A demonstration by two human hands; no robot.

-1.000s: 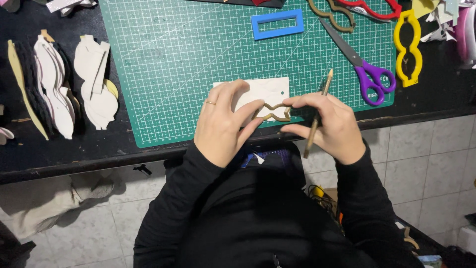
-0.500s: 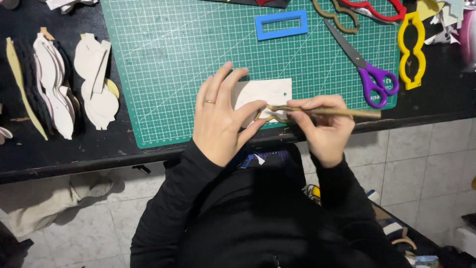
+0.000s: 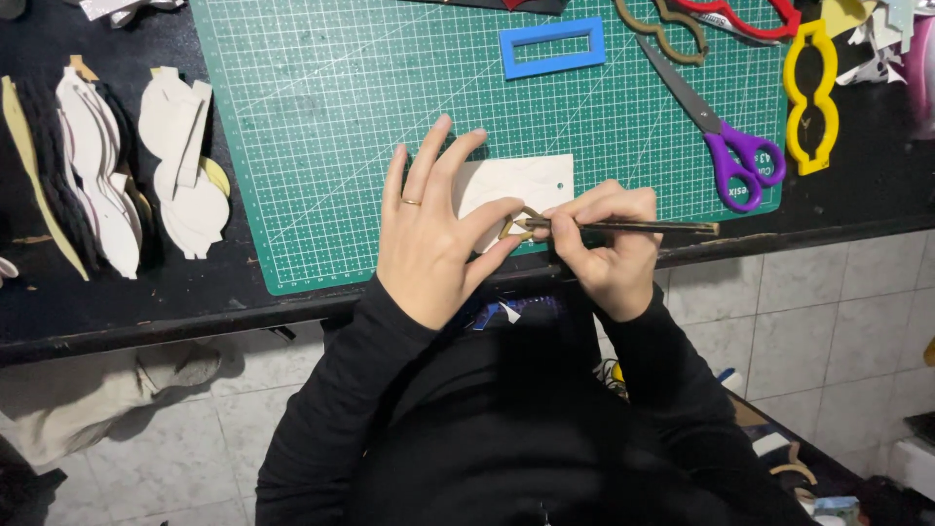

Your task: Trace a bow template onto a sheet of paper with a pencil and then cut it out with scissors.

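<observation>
A pale card piece [image 3: 526,180] lies on the green cutting mat [image 3: 341,117] near the table's front edge. My left hand [image 3: 429,229] lies flat on the card with fingers spread, pressing a small brown template [image 3: 514,226] against it between thumb and forefinger. My right hand [image 3: 604,244] grips a dark pencil [image 3: 633,227] held almost level, its tip at the template's edge. Most of the template is hidden under my left hand.
Purple-handled scissors [image 3: 721,136], a blue rectangular frame [image 3: 550,47], a yellow stencil [image 3: 813,97], a brown stencil [image 3: 662,29] and a red one [image 3: 740,15] lie at the back right. Stacks of cut pale shapes [image 3: 180,175] sit left on the black table [image 3: 146,312].
My left hand's fingers have spread flat over the card. The pencil swung from upright to nearly level, pointing left at the template.
</observation>
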